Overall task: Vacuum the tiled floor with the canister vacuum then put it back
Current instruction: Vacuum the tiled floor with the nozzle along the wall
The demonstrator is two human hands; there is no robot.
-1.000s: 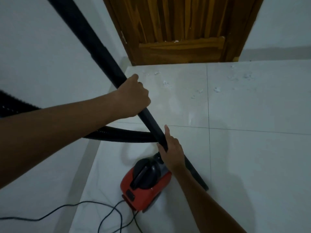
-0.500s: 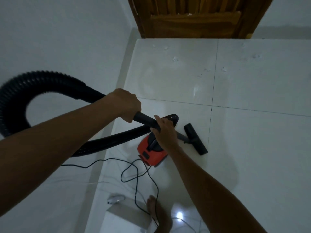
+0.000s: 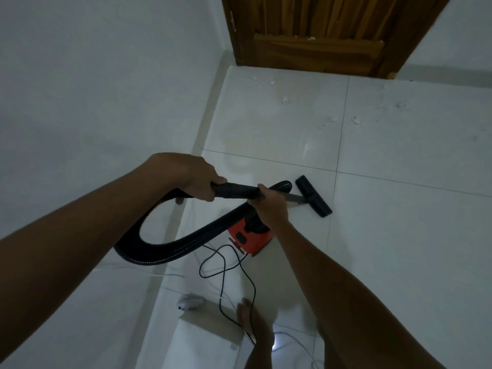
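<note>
The red canister vacuum (image 3: 249,239) stands on the white tiled floor (image 3: 399,235), partly hidden by my right forearm. My left hand (image 3: 195,175) grips the upper end of the black wand (image 3: 235,191). My right hand (image 3: 270,203) grips the wand lower down, just above the canister. The black floor nozzle (image 3: 314,199) lies flat on the tile to the right of my right hand. A ribbed black hose (image 3: 173,249) loops down and left from the wand to the canister. White scraps (image 3: 286,100) lie scattered on the tiles near the door.
A wooden door (image 3: 319,33) closes the far end. A white wall (image 3: 93,89) runs along the left. The vacuum's black cord (image 3: 223,272) curls over the floor towards my bare foot (image 3: 251,322). A small grey object (image 3: 189,302) and a cardboard piece (image 3: 213,322) lie near the wall.
The wand has come down from steeply raised to nearly level, and the nozzle now rests on the floor. The hose loop has dropped lower. Both hands kept their grip on the wand.
</note>
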